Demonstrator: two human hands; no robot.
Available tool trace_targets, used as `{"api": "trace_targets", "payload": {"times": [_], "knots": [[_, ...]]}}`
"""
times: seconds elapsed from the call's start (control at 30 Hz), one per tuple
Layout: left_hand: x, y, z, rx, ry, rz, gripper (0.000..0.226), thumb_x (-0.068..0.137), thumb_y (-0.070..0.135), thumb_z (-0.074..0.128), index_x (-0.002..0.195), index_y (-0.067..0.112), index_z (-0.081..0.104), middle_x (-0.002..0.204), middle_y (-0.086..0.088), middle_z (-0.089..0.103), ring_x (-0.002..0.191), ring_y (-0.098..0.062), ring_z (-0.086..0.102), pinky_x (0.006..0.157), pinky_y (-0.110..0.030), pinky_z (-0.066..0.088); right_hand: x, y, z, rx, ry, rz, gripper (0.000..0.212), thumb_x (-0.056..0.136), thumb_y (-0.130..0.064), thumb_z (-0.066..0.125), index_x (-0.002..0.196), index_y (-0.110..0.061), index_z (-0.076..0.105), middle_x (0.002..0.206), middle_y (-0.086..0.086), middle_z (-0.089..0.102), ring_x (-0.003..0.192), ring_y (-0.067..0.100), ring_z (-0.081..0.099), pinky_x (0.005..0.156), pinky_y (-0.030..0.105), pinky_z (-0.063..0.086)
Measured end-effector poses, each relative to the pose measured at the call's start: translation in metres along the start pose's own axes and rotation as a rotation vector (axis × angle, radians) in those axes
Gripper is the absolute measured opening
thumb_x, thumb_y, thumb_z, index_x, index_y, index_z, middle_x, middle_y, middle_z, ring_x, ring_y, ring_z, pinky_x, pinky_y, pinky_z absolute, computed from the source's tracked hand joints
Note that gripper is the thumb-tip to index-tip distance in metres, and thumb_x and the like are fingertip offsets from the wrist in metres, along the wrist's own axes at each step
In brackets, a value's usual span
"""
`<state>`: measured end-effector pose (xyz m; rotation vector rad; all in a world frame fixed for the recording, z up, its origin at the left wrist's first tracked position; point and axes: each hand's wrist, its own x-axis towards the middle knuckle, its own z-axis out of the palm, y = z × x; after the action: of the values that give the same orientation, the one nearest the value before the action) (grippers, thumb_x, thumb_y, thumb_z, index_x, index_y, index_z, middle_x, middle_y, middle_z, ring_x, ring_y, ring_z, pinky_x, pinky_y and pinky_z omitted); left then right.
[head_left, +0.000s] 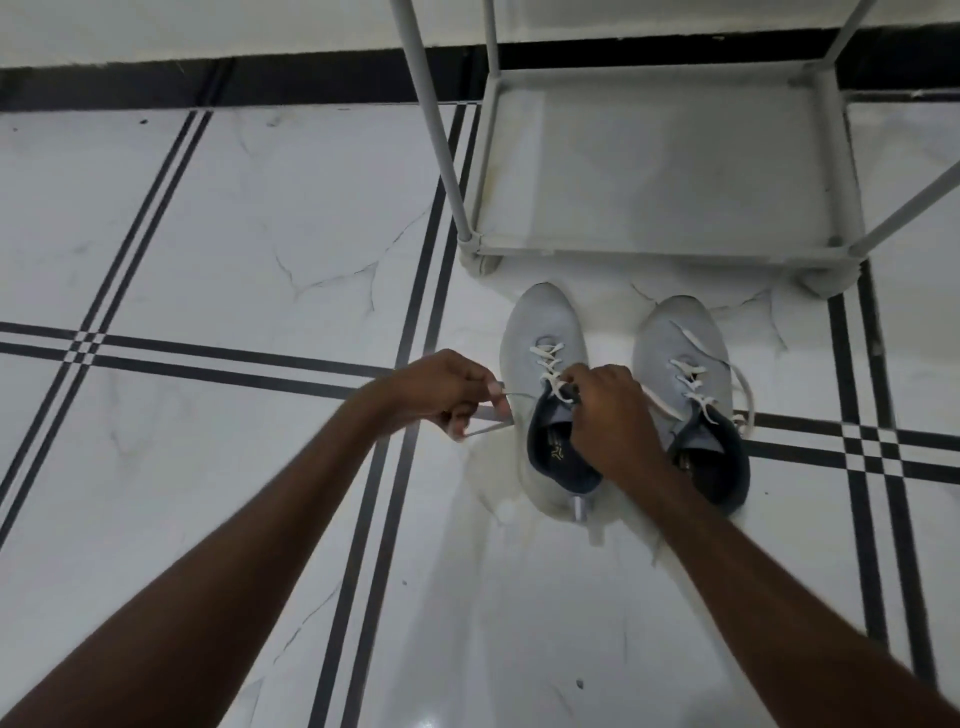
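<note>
Containers first. Pale grey knit sneaker w/ dark navy lining (545, 338) stands on white marble-look tile floor w/ black double stripes (208, 234), just to 3 o'clock of frame centre, toe pointing to 12. Its mouth faces up; inside, a navy insole w/ a small gold mark. Matching second grey sneaker (680, 343) sits at 3 o'clock of the first, side by side, near but apart. Its lacing is loose, w/ one end trailing down the outer side. Grey tube-frame rack w/ flat grey bottom shelf (649, 156) is at 12 to 1 o'clock of the pair, just beyond the toes, not touching them.

Hidden / unclear: rack uprights are cut off by the frame top. R forearm covers the inner heel of the second sneaker. The back of the R hand covers the tongue top and most of its own fingertips. The L hand area is motion-blurred, so the strand path through its fingers is hard to read.

Task thing: flat white lace (491, 427) criss-crosses up the first sneaker's front, and thin strands run out to 9 o'clock, off the shoe, above the floor.

L hand (441, 395): at 9 o'clock of the first sneaker, fingers curled narrow, pinching those strands.
R hand (608, 415): over the sneaker mouth, fingers curled tight, thumb & forefinger pinching the lace at the top eyelets.
</note>
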<state>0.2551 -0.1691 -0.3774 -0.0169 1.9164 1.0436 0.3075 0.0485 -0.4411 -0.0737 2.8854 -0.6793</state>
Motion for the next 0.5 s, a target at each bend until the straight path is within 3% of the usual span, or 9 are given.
{"api": "trace_targets", "payload": {"times": [0.07,0.13,0.2,0.27,0.33,0.37,0.43,0.5], "knots": [[-0.009,0.009,-0.016,0.149,-0.021,-0.065,0.023,0.097,0.022,0.058,0.095,0.012,0.078,0.061,-0.002,0.042,0.048,-0.013,0.036,0.048,-0.023,0.038,0.011,0.005,-0.001,0.029,-0.035,-0.003,0.025,0.081,-0.01,0.064,0.106,-0.013,0.059,0.102,0.011,0.068,0.1,0.034,0.054,0.08,0.038,0.045],[-0.016,0.018,-0.036,0.272,0.005,-0.132,0.02,0.094,0.016,0.06,0.091,0.014,0.08,0.064,-0.003,0.051,0.05,-0.014,0.036,0.048,-0.022,0.036,0.017,0.005,-0.005,0.097,-0.089,0.031,0.02,0.085,-0.021,0.067,0.103,-0.014,0.06,0.101,0.008,0.068,0.097,0.031,0.059,0.075,0.033,0.044],[-0.016,0.026,-0.049,0.355,0.026,-0.211,0.017,0.092,0.011,0.062,0.095,0.008,0.079,0.065,-0.004,0.06,0.05,-0.014,0.045,0.05,-0.022,0.044,0.02,0.005,-0.006,0.156,-0.14,0.072,0.022,0.084,-0.024,0.07,0.102,-0.016,0.061,0.096,0.005,0.067,0.09,0.027,0.061,0.071,0.03,0.044],[-0.008,0.027,-0.046,0.482,0.046,-0.275,0.022,0.093,0.015,0.064,0.107,0.002,0.073,0.084,-0.009,0.071,0.069,-0.019,0.063,0.07,-0.031,0.059,0.021,0.002,-0.004,0.25,-0.136,0.101,0.023,0.081,-0.023,0.074,0.1,-0.017,0.063,0.088,0.0,0.064,0.082,0.021,0.059,0.061,0.025,0.04],[0.009,0.015,-0.029,0.693,0.107,-0.183,0.038,0.092,0.029,0.065,0.122,0.006,0.067,0.115,-0.008,0.071,0.104,-0.025,0.067,0.097,-0.039,0.053,0.022,-0.001,-0.002,0.33,-0.112,0.101,0.022,0.078,-0.019,0.076,0.097,-0.019,0.066,0.083,-0.005,0.062,0.079,0.017,0.058,0.058,0.017,0.036],[0.016,0.007,-0.016,0.687,0.155,-0.068,0.042,0.091,0.032,0.067,0.126,0.009,0.066,0.123,-0.007,0.069,0.114,-0.024,0.064,0.102,-0.038,0.049,0.023,-0.002,-0.002,0.353,-0.109,0.095,0.021,0.077,-0.018,0.077,0.095,-0.02,0.067,0.082,-0.005,0.064,0.078,0.017,0.061,0.058,0.017,0.038],[0.031,-0.01,0.007,0.58,0.237,0.089,0.04,0.087,0.03,0.072,0.123,0.012,0.068,0.118,-0.007,0.073,0.111,-0.022,0.067,0.098,-0.032,0.049,0.026,-0.005,-0.001,0.406,-0.121,0.102,0.02,0.075,-0.014,0.077,0.092,-0.021,0.069,0.084,-0.002,0.069,0.079,0.019,0.066,0.063,0.022,0.046],[0.038,-0.022,0.024,0.501,0.362,0.164,0.032,0.083,0.028,0.077,0.11,0.012,0.074,0.104,-0.007,0.077,0.095,-0.021,0.072,0.082,-0.027,0.053,0.028,-0.009,0.0,0.415,-0.112,0.111,0.019,0.075,-0.011,0.077,0.09,-0.021,0.071,0.086,0.001,0.072,0.081,0.018,0.068,0.071,0.026,0.051]]}}
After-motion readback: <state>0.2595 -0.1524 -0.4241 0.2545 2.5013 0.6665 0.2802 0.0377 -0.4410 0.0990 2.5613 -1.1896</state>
